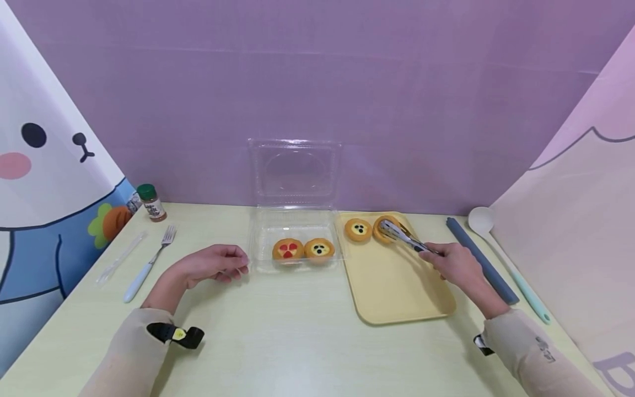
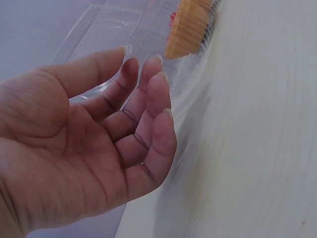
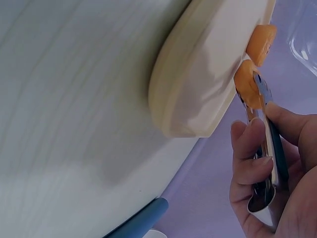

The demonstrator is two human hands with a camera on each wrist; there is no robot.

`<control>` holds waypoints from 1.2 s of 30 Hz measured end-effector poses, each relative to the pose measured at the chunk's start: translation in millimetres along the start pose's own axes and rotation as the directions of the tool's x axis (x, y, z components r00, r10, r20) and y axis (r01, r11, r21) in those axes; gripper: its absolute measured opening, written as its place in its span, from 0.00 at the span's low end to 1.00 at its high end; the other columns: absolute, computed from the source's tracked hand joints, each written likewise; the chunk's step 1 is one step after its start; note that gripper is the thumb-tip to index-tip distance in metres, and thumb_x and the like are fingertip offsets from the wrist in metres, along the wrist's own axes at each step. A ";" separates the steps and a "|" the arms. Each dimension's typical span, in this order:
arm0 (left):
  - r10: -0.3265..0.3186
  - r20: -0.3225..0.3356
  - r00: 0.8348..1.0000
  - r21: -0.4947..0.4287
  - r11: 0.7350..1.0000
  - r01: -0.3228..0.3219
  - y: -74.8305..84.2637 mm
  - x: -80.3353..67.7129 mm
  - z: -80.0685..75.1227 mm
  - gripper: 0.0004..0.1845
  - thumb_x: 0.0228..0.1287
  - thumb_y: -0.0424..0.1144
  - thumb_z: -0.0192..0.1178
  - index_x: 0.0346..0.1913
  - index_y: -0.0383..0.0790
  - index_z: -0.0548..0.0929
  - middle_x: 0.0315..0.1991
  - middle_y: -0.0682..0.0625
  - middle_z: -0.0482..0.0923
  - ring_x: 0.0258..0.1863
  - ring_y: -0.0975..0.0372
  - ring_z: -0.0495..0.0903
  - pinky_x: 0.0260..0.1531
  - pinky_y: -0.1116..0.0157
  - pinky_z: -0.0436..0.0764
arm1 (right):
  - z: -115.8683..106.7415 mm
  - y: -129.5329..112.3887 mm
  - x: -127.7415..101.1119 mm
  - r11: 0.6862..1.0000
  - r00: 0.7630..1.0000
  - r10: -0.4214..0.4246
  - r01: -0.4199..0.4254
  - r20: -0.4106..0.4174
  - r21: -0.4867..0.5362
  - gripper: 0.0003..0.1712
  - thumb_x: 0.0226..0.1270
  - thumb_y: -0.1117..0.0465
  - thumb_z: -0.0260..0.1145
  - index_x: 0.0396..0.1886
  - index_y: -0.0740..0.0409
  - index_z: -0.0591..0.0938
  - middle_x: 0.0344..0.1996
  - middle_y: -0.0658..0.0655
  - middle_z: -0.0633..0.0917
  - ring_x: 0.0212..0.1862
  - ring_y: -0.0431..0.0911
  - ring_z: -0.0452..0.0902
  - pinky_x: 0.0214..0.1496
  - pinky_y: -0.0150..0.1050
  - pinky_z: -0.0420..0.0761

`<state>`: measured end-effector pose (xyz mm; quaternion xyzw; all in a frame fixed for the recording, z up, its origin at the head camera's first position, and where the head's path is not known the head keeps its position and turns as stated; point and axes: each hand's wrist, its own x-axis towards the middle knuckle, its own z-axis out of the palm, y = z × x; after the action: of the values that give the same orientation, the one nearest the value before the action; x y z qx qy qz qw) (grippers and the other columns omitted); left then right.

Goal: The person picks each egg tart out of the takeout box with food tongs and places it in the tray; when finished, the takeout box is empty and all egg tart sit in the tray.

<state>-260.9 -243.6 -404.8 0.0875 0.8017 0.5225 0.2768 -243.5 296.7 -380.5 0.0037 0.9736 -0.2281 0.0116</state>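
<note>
My right hand (image 1: 457, 266) holds metal tongs (image 1: 408, 238). Their tips are on both sides of a round tart (image 3: 247, 83) at the back of the yellow tray (image 1: 392, 298). Beside it on the tray sits another tart (image 1: 358, 230) with dark dots. My left hand (image 1: 212, 262) is at the left side of a clear plastic box (image 1: 296, 220) whose lid stands up. Its fingers bend loosely, thumb close to the box's edge; whether they touch it is unclear. Inside the box lie a tart with red pieces (image 1: 288, 250) and a tart with dark dots (image 1: 319, 249).
On the left are a green-capped jar (image 1: 152, 203), a fork (image 1: 151, 264) with a pale blue handle and a clear wrapped strip (image 1: 120, 259). To the tray's right lie a blue-grey bar (image 1: 481, 260) and a long spoon (image 1: 511, 264). A purple cloth (image 1: 297, 94) hangs behind.
</note>
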 end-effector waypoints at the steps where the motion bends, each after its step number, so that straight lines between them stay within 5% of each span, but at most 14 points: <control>1: -0.001 -0.001 1.000 0.000 1.000 0.001 0.2 0.1 0.0 0.19 0.74 0.46 0.57 0.54 0.31 0.76 0.45 0.46 0.82 0.43 0.56 0.79 0.45 0.61 0.80 | 0.1 0.0 0.1 1.000 1.000 0.001 -0.001 0.001 0.002 0.32 0.72 0.41 0.61 0.67 0.55 0.78 0.24 0.55 0.86 0.22 0.48 0.80 0.19 0.39 0.63; 36: 0.008 0.005 1.000 0.000 1.000 -0.008 0.2 -0.9 -0.6 0.19 0.75 0.45 0.56 0.54 0.30 0.75 0.45 0.46 0.82 0.43 0.56 0.79 0.45 0.61 0.79 | -8.8 1.6 6.5 0.997 1.000 -0.001 0.003 0.015 -0.082 0.37 0.71 0.39 0.59 0.70 0.57 0.74 0.16 0.52 0.82 0.20 0.42 0.77 0.19 0.39 0.66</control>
<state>-260.5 -244.3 -404.1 0.0920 0.8007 0.5234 0.2765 -250.1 302.1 -373.5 0.0006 0.9820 -0.1882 0.0186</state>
